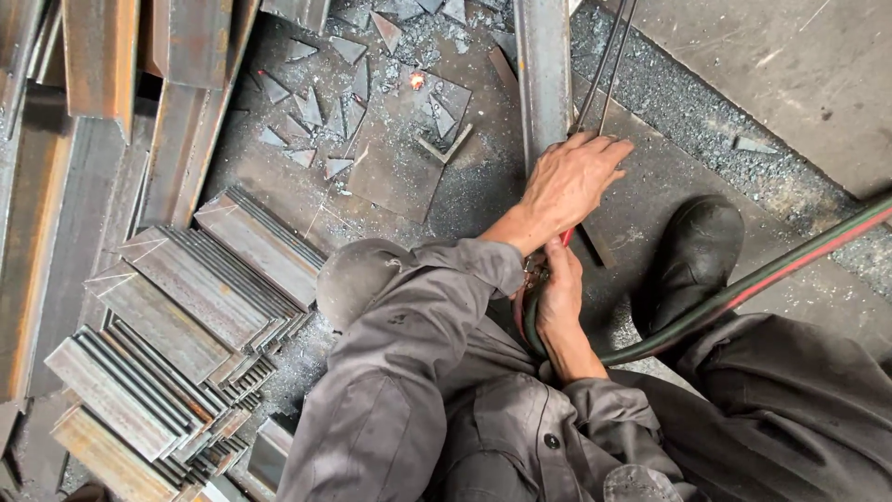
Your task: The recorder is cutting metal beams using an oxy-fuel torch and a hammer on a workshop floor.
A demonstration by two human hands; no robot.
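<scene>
Left hand (569, 181) laid flat, fingers loose, across thin twin metal torch tubes (602, 70) beside long grey steel bar (544, 74). Right hand (560, 284) clenched on red-and-green hosed torch handle (537, 271).

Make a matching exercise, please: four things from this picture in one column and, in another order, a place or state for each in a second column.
Things:
1. left hand
2. right hand
3. stacked metal plates
4. black boot

Places or states:
a. piled at the left on the floor
b. rests on the long steel bar
c. at the right, beside the hoses
d. closed on the torch handle

Pairs: 1-b, 2-d, 3-a, 4-c
</scene>
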